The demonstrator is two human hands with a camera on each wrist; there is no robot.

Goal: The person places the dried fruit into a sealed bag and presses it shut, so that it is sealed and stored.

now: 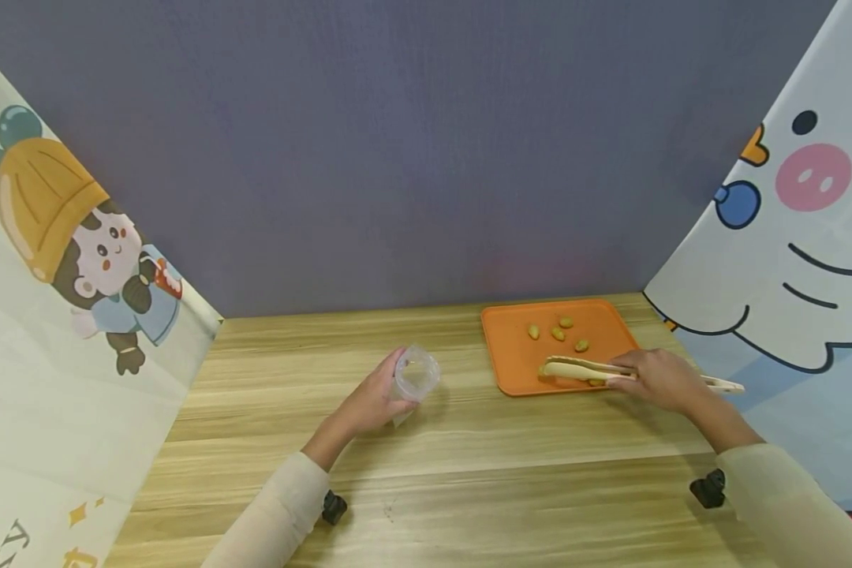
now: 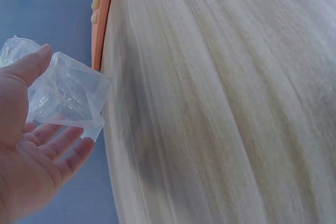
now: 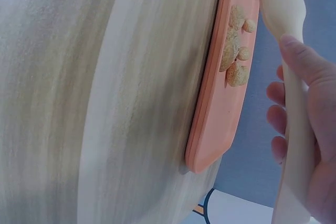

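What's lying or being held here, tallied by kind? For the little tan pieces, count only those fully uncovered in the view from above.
Tan pieces, fully uncovered: 4
Orange tray: 1
Tongs: 1
Clear plastic container: 1
Total: 7

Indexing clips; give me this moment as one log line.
left hand: holds clear plastic bag | right hand: grips tongs over orange tray

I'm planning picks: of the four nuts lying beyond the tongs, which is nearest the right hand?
Their rightmost nut; the other three lie farther left and farther back on the orange tray.
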